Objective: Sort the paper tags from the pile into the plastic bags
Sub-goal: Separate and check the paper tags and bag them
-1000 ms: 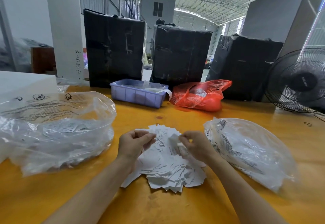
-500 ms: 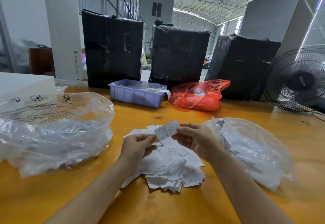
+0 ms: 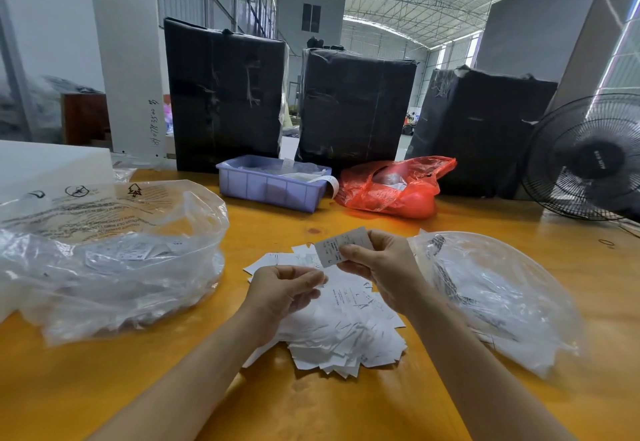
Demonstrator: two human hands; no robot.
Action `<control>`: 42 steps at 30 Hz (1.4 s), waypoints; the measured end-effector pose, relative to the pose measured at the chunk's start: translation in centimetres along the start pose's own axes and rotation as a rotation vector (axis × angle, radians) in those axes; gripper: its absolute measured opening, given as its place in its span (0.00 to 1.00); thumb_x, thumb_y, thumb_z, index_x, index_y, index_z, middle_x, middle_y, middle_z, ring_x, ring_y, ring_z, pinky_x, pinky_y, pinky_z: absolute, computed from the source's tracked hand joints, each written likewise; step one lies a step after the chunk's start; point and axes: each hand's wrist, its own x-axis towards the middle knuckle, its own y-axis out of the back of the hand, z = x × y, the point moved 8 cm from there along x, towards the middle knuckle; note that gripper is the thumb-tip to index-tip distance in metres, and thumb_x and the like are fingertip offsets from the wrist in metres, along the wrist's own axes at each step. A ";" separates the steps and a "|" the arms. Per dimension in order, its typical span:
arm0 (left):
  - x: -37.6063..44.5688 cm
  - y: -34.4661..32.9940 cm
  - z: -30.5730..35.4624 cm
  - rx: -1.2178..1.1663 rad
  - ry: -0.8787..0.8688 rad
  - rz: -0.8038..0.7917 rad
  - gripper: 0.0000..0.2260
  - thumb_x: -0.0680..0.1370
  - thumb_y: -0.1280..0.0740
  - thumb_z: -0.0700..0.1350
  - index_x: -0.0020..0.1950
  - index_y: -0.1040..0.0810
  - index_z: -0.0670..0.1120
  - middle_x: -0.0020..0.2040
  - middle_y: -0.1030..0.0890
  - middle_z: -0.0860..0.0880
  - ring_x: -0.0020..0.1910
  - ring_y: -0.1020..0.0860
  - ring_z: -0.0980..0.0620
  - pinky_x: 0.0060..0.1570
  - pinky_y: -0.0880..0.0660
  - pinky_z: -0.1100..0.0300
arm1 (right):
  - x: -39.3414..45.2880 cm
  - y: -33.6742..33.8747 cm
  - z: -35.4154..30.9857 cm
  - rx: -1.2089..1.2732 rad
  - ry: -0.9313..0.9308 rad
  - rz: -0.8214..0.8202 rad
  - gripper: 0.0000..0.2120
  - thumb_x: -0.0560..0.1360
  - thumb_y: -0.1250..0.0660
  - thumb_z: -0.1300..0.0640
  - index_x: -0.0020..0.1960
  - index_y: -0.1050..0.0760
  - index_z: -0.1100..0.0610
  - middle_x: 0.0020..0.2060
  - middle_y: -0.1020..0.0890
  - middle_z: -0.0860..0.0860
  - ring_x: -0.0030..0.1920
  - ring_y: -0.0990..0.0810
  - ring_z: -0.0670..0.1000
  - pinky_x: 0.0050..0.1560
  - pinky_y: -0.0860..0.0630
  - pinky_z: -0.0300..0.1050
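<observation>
R hand (image 3: 377, 269) pinches tag (image 3: 341, 246) (above pile (image 3: 343, 329)).

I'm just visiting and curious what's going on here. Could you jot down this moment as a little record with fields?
Right hand: pinches one paper tag, raised above the pile
Left hand: over the pile, fingers curled, grip unclear
Pile of tags: on the yellow table, between the hands
Left plastic bag: some tags inside
Right plastic bag: beside the right hand
Behind: purple bin, red bag
</observation>
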 end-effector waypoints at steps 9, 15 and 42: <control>-0.2 0.0 0.0 -0.018 0.023 0.012 0.05 0.70 0.27 0.38 0.44 0.18 0.39 0.39 0.16 0.44 0.35 0.20 0.52 0.32 0.23 0.67 | -0.3 -0.2 -0.3 -0.216 0.074 0.030 0.04 0.72 0.32 0.71 0.41 0.24 0.64 0.40 0.18 0.61 0.40 0.16 0.54 0.39 0.18 0.43; -0.1 0.0 -0.1 -0.047 0.042 0.019 0.07 0.69 0.27 0.36 0.45 0.18 0.36 0.38 0.16 0.43 0.34 0.20 0.51 0.32 0.23 0.66 | -0.6 -1.0 -0.8 -0.344 0.106 -0.016 0.07 0.72 0.32 0.71 0.40 0.25 0.62 0.39 0.19 0.59 0.38 0.18 0.52 0.38 0.19 0.41; 0.5 0.2 -0.8 -0.158 0.083 -0.003 0.04 0.70 0.29 0.37 0.41 0.17 0.36 0.40 0.15 0.41 0.33 0.18 0.54 0.32 0.22 0.66 | -0.7 -0.5 -2.0 -0.533 0.174 -0.007 0.06 0.71 0.30 0.69 0.39 0.25 0.61 0.38 0.17 0.59 0.32 0.17 0.51 0.33 0.24 0.39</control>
